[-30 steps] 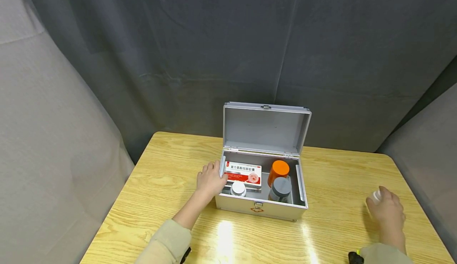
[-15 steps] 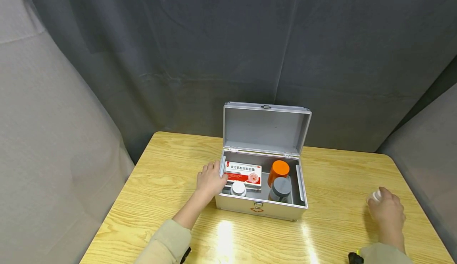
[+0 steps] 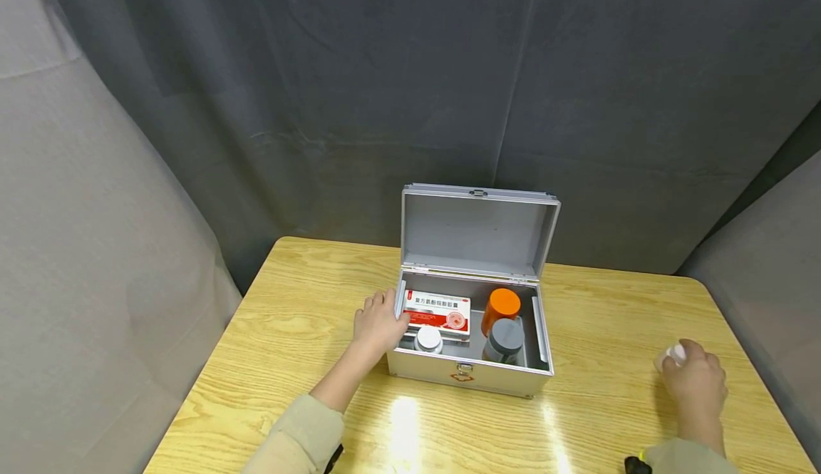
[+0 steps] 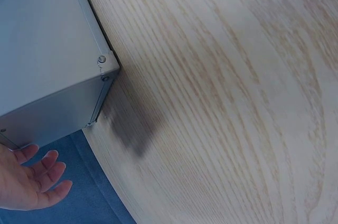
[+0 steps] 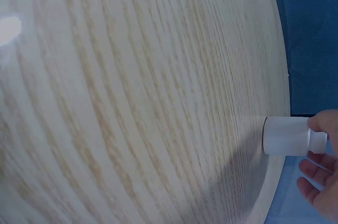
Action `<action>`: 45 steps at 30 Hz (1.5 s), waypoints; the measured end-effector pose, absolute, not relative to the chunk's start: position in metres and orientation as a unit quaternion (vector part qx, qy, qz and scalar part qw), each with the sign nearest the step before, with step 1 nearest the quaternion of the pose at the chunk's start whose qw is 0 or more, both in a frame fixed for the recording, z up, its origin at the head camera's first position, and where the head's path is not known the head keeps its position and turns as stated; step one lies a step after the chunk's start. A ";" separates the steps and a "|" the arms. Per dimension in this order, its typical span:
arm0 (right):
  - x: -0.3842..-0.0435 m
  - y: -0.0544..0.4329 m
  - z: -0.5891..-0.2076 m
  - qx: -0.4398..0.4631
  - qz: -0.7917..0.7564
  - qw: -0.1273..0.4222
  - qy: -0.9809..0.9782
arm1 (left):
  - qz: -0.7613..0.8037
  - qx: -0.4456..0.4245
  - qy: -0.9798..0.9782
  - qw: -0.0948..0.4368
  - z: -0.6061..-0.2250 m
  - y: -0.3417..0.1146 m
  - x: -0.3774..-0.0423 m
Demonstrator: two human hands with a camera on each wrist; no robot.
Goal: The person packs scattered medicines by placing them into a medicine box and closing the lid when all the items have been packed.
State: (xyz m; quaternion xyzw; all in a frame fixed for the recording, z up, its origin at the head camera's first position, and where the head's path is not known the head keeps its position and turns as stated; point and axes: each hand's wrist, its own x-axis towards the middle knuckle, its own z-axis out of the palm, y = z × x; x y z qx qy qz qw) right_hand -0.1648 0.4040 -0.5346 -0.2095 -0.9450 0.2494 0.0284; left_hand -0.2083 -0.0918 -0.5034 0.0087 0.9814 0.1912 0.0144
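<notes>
My left hand (image 3: 378,323) rests at the left edge of a silver metal first-aid case (image 3: 471,378), thumb over the rim. In the left wrist view, its relaxed fingers (image 4: 50,176) lie beside the case's side wall. The case's lid (image 3: 477,230) stands raised. Inside are a red-and-white medicine carton (image 3: 437,310), a white-capped bottle (image 3: 428,339), an orange-lidded jar (image 3: 500,310) and a grey-lidded jar (image 3: 504,338). Far to the right, my right hand (image 3: 695,381) pinches a white pill bottle (image 5: 288,136) by its cap end, the base close to the tabletop.
The wooden table (image 3: 295,281) has rounded back corners. A dark grey curtain (image 3: 321,103) hangs behind it, with light grey cloth (image 3: 96,246) at the left and more at the right. The right hand is near the table's right edge.
My right hand has shifted slightly toward me, and a little more of the white pill bottle's body shows beside it. The left hand and the case keep their places.
</notes>
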 end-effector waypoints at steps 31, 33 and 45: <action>-0.171 0.389 -0.522 -0.184 0.276 0.125 -0.935 | 0.174 0.010 0.985 -0.001 -0.503 -0.091 -0.208; -0.172 0.384 -0.516 -0.171 0.275 0.135 -0.936 | 0.172 0.012 0.985 -0.004 -0.503 -0.091 -0.208; -0.182 0.350 -0.476 -0.101 0.274 0.176 -0.940 | 0.174 0.013 0.985 -0.005 -0.501 -0.090 -0.207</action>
